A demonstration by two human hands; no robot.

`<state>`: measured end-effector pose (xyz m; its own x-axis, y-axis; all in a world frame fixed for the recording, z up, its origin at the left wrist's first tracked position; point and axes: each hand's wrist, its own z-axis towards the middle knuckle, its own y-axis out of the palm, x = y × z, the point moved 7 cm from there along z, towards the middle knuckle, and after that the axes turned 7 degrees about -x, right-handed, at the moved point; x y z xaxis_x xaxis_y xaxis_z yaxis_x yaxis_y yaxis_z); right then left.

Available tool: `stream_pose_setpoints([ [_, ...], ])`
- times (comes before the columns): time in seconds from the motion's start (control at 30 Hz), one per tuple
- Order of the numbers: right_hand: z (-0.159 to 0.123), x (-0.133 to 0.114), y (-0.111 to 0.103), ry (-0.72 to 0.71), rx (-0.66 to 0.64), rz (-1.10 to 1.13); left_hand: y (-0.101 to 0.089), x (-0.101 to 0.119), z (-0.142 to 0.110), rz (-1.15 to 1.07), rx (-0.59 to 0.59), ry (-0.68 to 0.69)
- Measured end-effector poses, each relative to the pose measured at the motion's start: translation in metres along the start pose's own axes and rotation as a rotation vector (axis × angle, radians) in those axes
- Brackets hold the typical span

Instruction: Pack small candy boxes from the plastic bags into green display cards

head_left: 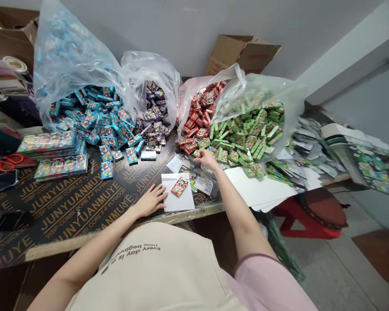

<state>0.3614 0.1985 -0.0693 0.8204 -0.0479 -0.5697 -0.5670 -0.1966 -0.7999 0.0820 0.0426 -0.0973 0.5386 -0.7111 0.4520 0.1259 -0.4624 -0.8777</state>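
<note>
item: small printed packets, sorted by colour, on a plywood desk (pixel 68 207).

left hand (pixel 152 201): open, fingers spread flat, pressing the left edge of a white sheet (pixel 181 201) near the desk's front edge; holds nothing. a single red packet (pixel 179 186) lies on that sheet, tilted.

right hand (pixel 206 159): reaching to the front of the green heap, fingers curled at a green packet (pixel 201 153); whether it is already pinched i cannot tell.

handling note: best to pinch one packet only, by its short edges, from the loose fringe of the heap, not the slope, and keep the sheet pinned flat.

containers:
- clear bag (pixel 68 52), back left of desk: blue packets (pixel 97 116), spilling forward.
- second clear bag (pixel 149 69), just beside: purple packets (pixel 154 114).
- pinkish bag (pixel 188 93): red packets (pixel 197 116).
- clear bag at right (pixel 278 95): green packets (pixel 246 134), spilling toward the desk's right edge.
- cardboard box (pixel 243 54), behind the bags: contents hidden.

loose: stacked packs (pixel 55 153) and scissors (pixel 9 162) near the left edge.
</note>
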Motion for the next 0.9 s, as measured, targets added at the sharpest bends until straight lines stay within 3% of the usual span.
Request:
stream_pose_setpoints([
  [0.1, -0.002, -0.005, 0.003, 0.004, -0.024, -0.076, 0.004, 0.007, 0.002, 0.051, 0.014, -0.029],
  [0.2, -0.002, -0.016, 0.026, -0.005, -0.131, -0.169, 0.005, 0.011, -0.002, 0.085, 0.013, -0.035],
  [0.3, -0.003, -0.022, 0.049, -0.003, -0.210, -0.162, 0.004, 0.014, -0.006, 0.084, 0.017, -0.030],
  [0.4, -0.004, -0.026, 0.057, -0.007, -0.234, -0.082, 0.005, 0.015, -0.008, 0.080, 0.015, -0.038],
  [0.5, -0.001, -0.027, 0.041, -0.012, -0.152, 0.034, 0.008, 0.016, -0.009, 0.066, 0.022, -0.045],
  [0.63, -0.003, -0.030, -0.015, 0.036, 0.145, 0.165, 0.008, 0.010, -0.009, 0.011, 0.006, -0.034],
  [0.7, -0.016, -0.044, -0.052, -0.002, 0.353, 0.295, -0.006, 0.003, -0.008, -0.100, 0.024, -0.047],
  [0.77, -0.037, -0.073, -0.080, -0.128, 0.521, 0.467, -0.036, -0.007, -0.008, -0.302, 0.147, -0.090],
  [0.83, -0.056, -0.114, -0.088, -0.266, 0.532, 0.615, -0.076, -0.013, -0.011, -0.588, 0.347, -0.097],
  [0.9, -0.068, -0.155, -0.073, -0.332, 0.431, 0.774, -0.110, -0.009, -0.013, -0.957, 0.483, 0.018],
])
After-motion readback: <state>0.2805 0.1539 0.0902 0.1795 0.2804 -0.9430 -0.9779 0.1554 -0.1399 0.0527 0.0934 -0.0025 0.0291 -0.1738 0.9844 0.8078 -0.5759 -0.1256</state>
